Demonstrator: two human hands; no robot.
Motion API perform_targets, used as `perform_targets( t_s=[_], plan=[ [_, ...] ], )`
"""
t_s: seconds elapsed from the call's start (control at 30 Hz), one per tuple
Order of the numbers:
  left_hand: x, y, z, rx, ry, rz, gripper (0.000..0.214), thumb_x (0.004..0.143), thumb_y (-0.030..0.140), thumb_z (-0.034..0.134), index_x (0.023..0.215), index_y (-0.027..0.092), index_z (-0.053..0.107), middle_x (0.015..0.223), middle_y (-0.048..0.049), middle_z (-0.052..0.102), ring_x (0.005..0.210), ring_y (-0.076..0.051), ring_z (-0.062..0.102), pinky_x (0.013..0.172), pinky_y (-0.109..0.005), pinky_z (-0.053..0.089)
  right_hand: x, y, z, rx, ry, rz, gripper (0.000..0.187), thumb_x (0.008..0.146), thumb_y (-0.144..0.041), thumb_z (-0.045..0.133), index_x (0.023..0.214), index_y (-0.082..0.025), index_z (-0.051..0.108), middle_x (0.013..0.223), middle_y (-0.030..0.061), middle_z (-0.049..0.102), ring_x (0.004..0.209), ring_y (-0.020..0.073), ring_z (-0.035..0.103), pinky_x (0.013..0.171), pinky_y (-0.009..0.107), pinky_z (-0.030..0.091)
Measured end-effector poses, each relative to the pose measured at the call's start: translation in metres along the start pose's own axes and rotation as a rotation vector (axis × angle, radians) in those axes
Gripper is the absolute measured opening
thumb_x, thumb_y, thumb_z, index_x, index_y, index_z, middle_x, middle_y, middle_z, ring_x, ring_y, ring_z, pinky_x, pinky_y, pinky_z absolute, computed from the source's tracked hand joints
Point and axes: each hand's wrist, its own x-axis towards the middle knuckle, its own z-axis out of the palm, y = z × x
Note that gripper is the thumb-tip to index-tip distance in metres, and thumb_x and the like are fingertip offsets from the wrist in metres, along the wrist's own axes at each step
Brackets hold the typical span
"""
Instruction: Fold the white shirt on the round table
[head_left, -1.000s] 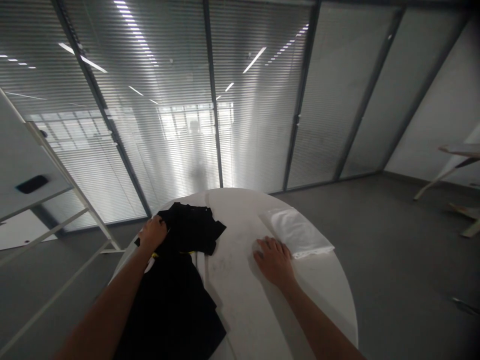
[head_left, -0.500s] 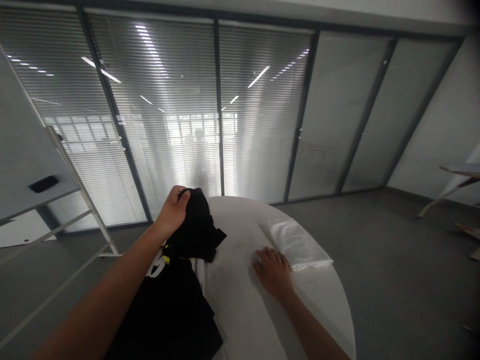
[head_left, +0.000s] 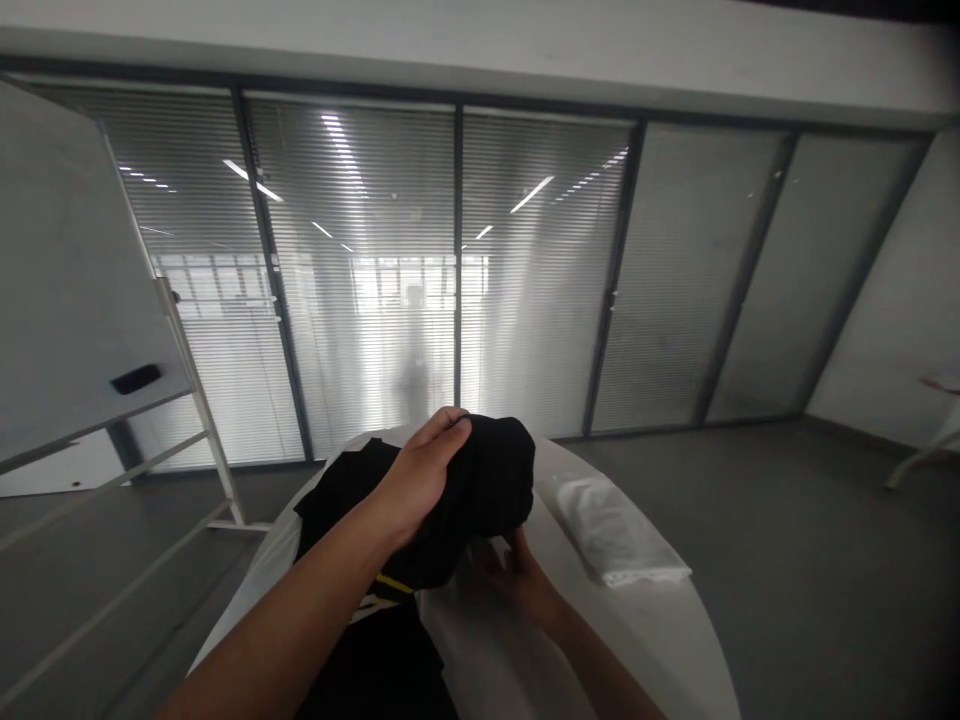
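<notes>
Glass partitions with blinds back a round white worktop [head_left: 652, 630]. Left hand [head_left: 420, 480] is clenched on a bunched fold of the black garment [head_left: 487, 490], lifted above the worktop; the garment's long axis runs from that fold toward the near edge. Right hand [head_left: 517, 578] lies partly hidden beneath the fold, its grip indeterminate. Folded white cloth [head_left: 619, 530] rests just right.

A black garment [head_left: 480, 490] with a yellow mark, bunched and lifted at its 12 o'clock end, its lower part trailing on the table toward 6 o'clock.
</notes>
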Motion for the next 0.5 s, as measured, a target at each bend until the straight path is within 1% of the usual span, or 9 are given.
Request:
perform_targets(
  t_s=[0.07, 0.1, 0.17, 0.23, 0.3, 0.33, 0.4, 0.47, 0.5],
  plan=[
    [-0.006, 0.011, 0.005, -0.051, -0.016, -0.02, 0.021, 0.081, 0.038, 0.068, 0.091, 0.021, 0.062, 0.077, 0.0021, 0.061, 0.07, -0.012, 0.057, 0.069, -0.024, 0.046, 0.004, -0.007, 0.005, 0.142, 0.012, 0.038, 0.095, 0.071, -0.034, 0.077, 0.151, -0.035, 0.027, 0.151, 0.005, 0.04, 0.135, 0.0316, 0.041, 0.108, 0.047, 0.037],
    [-0.008, 0.016, 0.006, -0.068, -0.02, -0.021, 0.022, 0.08, 0.039, 0.068, 0.091, 0.021, 0.062, 0.077, 0.002, 0.061, 0.069, -0.012, 0.058, 0.069, -0.025, 0.046, 0.006, -0.008, 0.005, 0.191, 0.021, 0.049, 0.092, 0.071, -0.034, 0.077, 0.15, -0.036, 0.029, 0.151, 0.0046, 0.04, 0.134, 0.0313, 0.042, 0.106, 0.046, 0.039],
    [-0.01, 0.024, 0.006, -0.09, -0.027, -0.008, 0.023, 0.08, 0.039, 0.069, 0.091, 0.02, 0.062, 0.076, 0.0019, 0.06, 0.068, -0.012, 0.058, 0.068, -0.024, 0.046, 0.01, -0.006, 0.001, 0.228, 0.055, 0.067, 0.082, 0.071, -0.037, 0.076, 0.144, -0.035, 0.04, 0.147, 0.0048, 0.045, 0.131, 0.0321, 0.045, 0.102, 0.046, 0.042],
    [-0.009, 0.03, 0.003, -0.107, -0.023, 0.016, 0.023, 0.08, 0.039, 0.07, 0.09, 0.019, 0.063, 0.073, 0.0022, 0.059, 0.065, -0.011, 0.056, 0.064, -0.023, 0.045, 0.014, 0.002, -0.005, 0.161, 0.149, 0.085, 0.071, 0.066, -0.04, 0.079, 0.132, -0.032, 0.054, 0.137, 0.0058, 0.054, 0.127, 0.0348, 0.047, 0.1, 0.049, 0.042],
    [-0.006, 0.033, -0.003, -0.106, -0.006, 0.045, 0.023, 0.08, 0.039, 0.07, 0.089, 0.019, 0.063, 0.072, 0.0025, 0.058, 0.063, -0.01, 0.055, 0.062, -0.022, 0.044, 0.016, 0.01, -0.01, 0.056, 0.257, 0.095, 0.059, 0.058, -0.042, 0.081, 0.114, -0.029, 0.065, 0.124, 0.0062, 0.061, 0.123, 0.0372, 0.049, 0.1, 0.051, 0.041],
    [-0.004, 0.035, -0.005, -0.097, 0.005, 0.063, 0.023, 0.079, 0.039, 0.07, 0.089, 0.019, 0.063, 0.072, 0.0025, 0.058, 0.062, -0.01, 0.055, 0.061, -0.022, 0.044, 0.016, 0.012, -0.012, 0.027, 0.259, 0.103, 0.052, 0.057, -0.043, 0.081, 0.105, -0.028, 0.068, 0.117, 0.0061, 0.064, 0.119, 0.0373, 0.051, 0.099, 0.051, 0.041],
    [-0.002, 0.038, -0.009, -0.065, 0.023, 0.095, 0.023, 0.079, 0.039, 0.07, 0.087, 0.018, 0.064, 0.073, 0.0023, 0.059, 0.062, -0.01, 0.055, 0.06, -0.022, 0.044, 0.016, 0.009, -0.016, 0.046, 0.149, 0.139, 0.037, 0.063, -0.046, 0.077, 0.093, -0.025, 0.069, 0.1, 0.0059, 0.068, 0.105, 0.0346, 0.058, 0.093, 0.05, 0.045],
    [0.0, 0.042, -0.013, -0.04, 0.033, 0.114, 0.024, 0.079, 0.039, 0.07, 0.088, 0.018, 0.064, 0.074, 0.0013, 0.06, 0.062, -0.011, 0.056, 0.059, -0.022, 0.045, 0.014, -0.003, -0.02, 0.124, 0.038, 0.17, 0.03, 0.071, -0.048, 0.07, 0.087, -0.023, 0.067, 0.088, 0.0048, 0.067, 0.09, 0.0293, 0.062, 0.083, 0.045, 0.049],
    [0.001, 0.045, -0.015, -0.033, 0.038, 0.118, 0.025, 0.079, 0.039, 0.07, 0.09, 0.017, 0.064, 0.075, 0.0006, 0.061, 0.062, -0.012, 0.058, 0.059, -0.023, 0.046, 0.013, -0.011, -0.023, 0.162, 0.033, 0.176, 0.029, 0.073, -0.049, 0.069, 0.085, -0.022, 0.066, 0.086, 0.0041, 0.067, 0.086, 0.027, 0.062, 0.08, 0.042, 0.049]
  ],
)
